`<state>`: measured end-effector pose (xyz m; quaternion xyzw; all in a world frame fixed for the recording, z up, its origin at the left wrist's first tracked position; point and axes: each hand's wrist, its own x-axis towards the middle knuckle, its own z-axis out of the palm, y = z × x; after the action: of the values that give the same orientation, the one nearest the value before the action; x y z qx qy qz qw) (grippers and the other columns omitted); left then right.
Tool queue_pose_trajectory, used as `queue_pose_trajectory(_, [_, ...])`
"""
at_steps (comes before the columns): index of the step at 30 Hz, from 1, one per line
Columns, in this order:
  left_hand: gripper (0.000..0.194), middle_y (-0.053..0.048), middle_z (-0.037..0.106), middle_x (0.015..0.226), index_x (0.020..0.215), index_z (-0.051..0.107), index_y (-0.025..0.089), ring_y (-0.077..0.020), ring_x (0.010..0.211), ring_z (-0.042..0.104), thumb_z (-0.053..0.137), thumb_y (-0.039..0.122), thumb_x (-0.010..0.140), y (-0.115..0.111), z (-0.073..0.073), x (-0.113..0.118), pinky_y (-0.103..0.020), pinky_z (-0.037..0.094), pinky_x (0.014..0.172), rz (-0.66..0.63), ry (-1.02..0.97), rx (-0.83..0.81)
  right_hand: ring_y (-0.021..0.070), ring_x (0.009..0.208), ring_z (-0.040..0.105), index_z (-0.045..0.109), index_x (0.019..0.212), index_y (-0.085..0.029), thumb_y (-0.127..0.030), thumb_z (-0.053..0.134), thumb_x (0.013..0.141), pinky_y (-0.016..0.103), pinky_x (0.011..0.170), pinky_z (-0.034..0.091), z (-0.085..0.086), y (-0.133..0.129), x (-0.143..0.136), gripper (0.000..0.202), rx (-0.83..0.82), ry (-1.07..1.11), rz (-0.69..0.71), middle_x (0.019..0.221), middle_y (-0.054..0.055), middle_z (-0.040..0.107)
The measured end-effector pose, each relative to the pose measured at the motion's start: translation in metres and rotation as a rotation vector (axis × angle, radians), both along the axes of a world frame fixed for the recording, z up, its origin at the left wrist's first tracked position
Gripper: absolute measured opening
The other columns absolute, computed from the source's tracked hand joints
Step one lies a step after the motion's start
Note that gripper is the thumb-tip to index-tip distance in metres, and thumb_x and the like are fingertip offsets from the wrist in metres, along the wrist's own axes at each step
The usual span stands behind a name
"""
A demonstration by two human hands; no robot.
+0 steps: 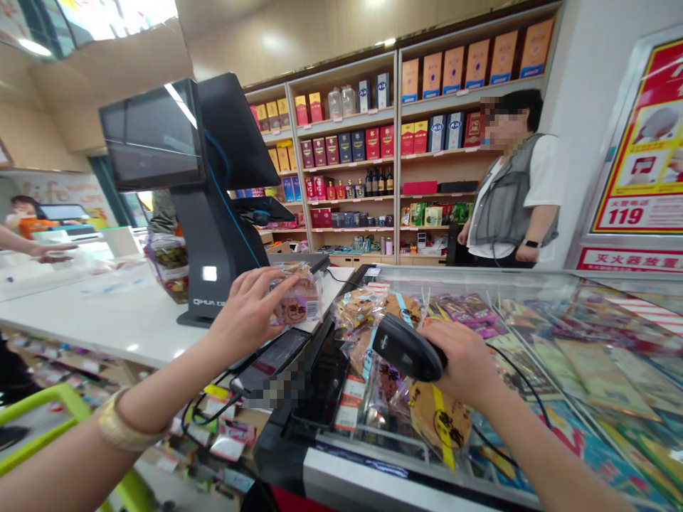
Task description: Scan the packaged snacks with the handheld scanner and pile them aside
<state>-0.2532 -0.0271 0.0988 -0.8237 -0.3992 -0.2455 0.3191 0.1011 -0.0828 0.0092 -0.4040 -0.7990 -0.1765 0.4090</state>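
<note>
My left hand (253, 302) is closed on a clear plastic snack pack (303, 297) with a barcode on its side, above the counter's edge beside the register. In my right hand (462, 355) is a black barcode scanner (410, 348), its head pointing left toward the pack. Below the scanner, several clear-wrapped packs of flat brown biscuits lie on the glass-topped case, one biscuit pack (438, 419) with a yellow strip nearest me. The scanner's cable (526, 377) runs down to the right. My right fingertips are partly hidden behind the scanner.
A two-screen register (213, 192) stands on the white counter (96, 306), with a large clear jar (169, 267) behind it. A dark flat device (277, 359) lies below my left hand. Across the glass-topped case (602, 284) stands a person (509, 192). A green frame (75, 405) is lower left.
</note>
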Motion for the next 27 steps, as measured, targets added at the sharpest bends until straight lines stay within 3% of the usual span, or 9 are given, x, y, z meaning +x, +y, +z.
queue_pose_trajectory(8, [0.066, -0.011, 0.053, 0.130, 0.134, 0.048, 0.028, -0.0328, 0.127, 0.042, 0.068, 0.025, 0.072, -0.010, -0.007, 0.044, -0.050, 0.031, 0.108, -0.036, 0.119, -0.013, 0.0204, 0.072, 0.060, 0.066, 0.091, -0.020, -0.020, 0.059, 0.069, 0.031, 0.066, 0.039, 0.003, -0.004, -0.006, 0.023, -0.106, -0.017, 0.020, 0.077, 0.004, 0.067])
queue_pose_trajectory(13, [0.059, -0.011, 0.054, 0.127, 0.133, 0.049, 0.027, -0.0319, 0.127, 0.043, 0.065, 0.028, 0.076, -0.008, -0.010, 0.051, -0.049, 0.032, 0.108, -0.062, 0.121, -0.014, 0.0207, 0.074, 0.061, 0.065, 0.089, -0.021, -0.020, 0.059, 0.069, 0.031, 0.068, 0.041, 0.003, -0.002, -0.006, 0.021, -0.169, -0.021, 0.020, 0.079, 0.004, 0.068])
queue_pose_trajectory(18, [0.064, -0.012, 0.053, 0.129, 0.133, 0.050, 0.029, -0.0340, 0.126, 0.043, 0.069, 0.029, 0.072, -0.007, -0.010, 0.050, -0.052, 0.033, 0.106, -0.078, 0.066, -0.068, 0.0203, 0.072, 0.062, 0.065, 0.089, -0.020, -0.023, 0.060, 0.069, 0.030, 0.067, 0.043, 0.003, -0.002, -0.005, 0.021, -0.126, -0.017, 0.011, 0.078, 0.004, 0.069])
queue_pose_trajectory(23, [0.069, -0.012, 0.057, 0.123, 0.127, 0.056, 0.023, -0.0333, 0.117, 0.050, 0.074, 0.044, 0.064, 0.022, -0.016, 0.053, -0.049, 0.040, 0.100, 0.010, -0.161, -0.213, 0.0217, 0.077, 0.063, 0.065, 0.092, -0.019, -0.023, 0.060, 0.069, 0.032, 0.070, 0.045, -0.001, 0.003, 0.001, 0.024, -0.039, 0.027, -0.013, 0.084, 0.007, 0.070])
queue_pose_trajectory(27, [0.070, -0.012, 0.063, 0.112, 0.120, 0.062, 0.018, -0.0319, 0.109, 0.056, 0.074, 0.050, 0.059, 0.058, -0.024, 0.076, -0.042, 0.044, 0.095, 0.101, -0.340, -0.410, 0.0222, 0.080, 0.065, 0.065, 0.093, -0.020, -0.023, 0.057, 0.070, 0.032, 0.072, 0.047, -0.004, 0.005, 0.005, 0.024, 0.022, 0.064, -0.045, 0.089, 0.008, 0.071])
